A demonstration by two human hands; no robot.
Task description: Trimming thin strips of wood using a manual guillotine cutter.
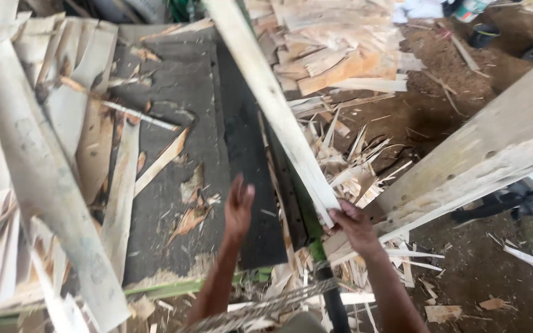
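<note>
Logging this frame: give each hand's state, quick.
Left hand: open, holding nothing, above the dark belt.
Right hand: closed on the pale wood strip.

Veneer offcuts [340, 61] heaped on dirt floor [476, 271]; black bucket [482, 35] beyond.

1. The long strip [272, 105] held at its end by the right hand [354, 225] was pale raw wood, matt and rough-sawn.
2. The belt [186, 105] under the open left hand [239, 206] was dark, matt rubber, dusty.
3. The big plank [488, 148] was grey, weathered wood.
4. The offcuts [334, 55] were thin, splintery, yellowish wood.
5. The floor [482, 271] was brown, loose dirt and sawdust.
</note>
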